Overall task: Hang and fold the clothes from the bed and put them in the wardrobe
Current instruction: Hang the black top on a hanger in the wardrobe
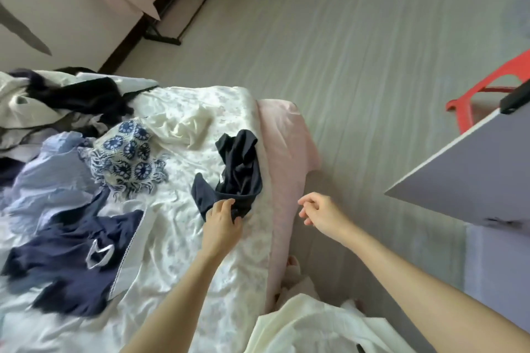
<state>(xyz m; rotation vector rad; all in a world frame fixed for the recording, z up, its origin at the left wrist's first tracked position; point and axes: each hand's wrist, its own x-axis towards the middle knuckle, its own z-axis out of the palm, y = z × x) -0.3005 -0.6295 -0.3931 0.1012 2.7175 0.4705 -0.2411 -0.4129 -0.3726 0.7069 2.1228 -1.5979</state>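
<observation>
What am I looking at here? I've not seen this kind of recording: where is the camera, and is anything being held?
There is no machine: a person wears one wide-angle camera on the head, looking down at their own bare arms. The left hand grips the near edge of a small dark garment lying on the bed near its edge. The right hand hangs over the floor beside the bed, fingers loosely curled, holding nothing. More clothes lie further left: a navy garment, a blue-patterned cloth and a cream piece.
</observation>
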